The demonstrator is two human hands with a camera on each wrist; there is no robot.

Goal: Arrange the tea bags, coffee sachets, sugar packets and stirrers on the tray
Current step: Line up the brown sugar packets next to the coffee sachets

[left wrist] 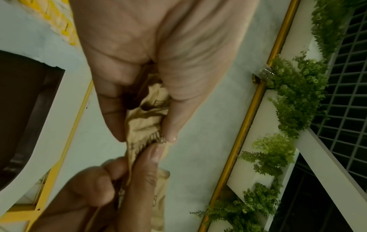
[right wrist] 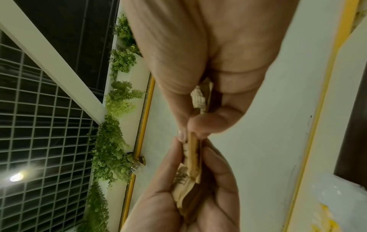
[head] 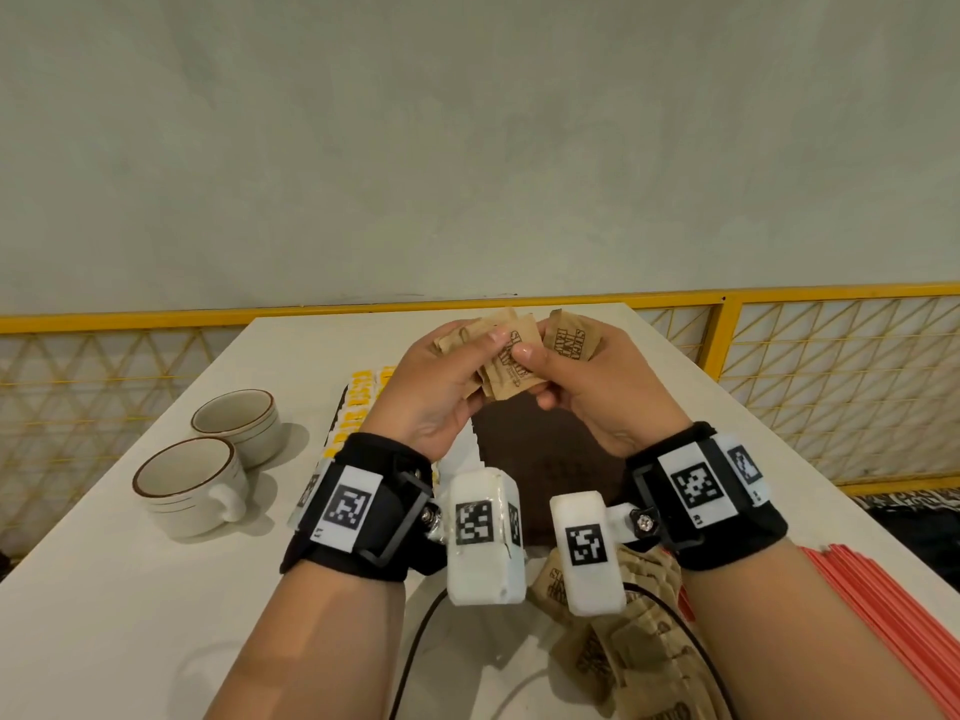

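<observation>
Only my head view shows the table (head: 130,615), the dark tray (head: 550,449), two cups (head: 189,485), and the loose packet pile (head: 634,641). My left hand (head: 436,392) clamps a fan of sugar packets (head: 506,366) above the tray; my right hand (head: 597,392) pinches one packet (head: 569,340), thumbs touching.

Café or eatery terrace, by the look of it.
Showed a white table (head: 156,589) against a yellow lattice railing (head: 831,387), two stoneware cups (head: 208,459) at 9 o'clock, fern planters (left wrist: 294,97) along a gridded screen.
</observation>
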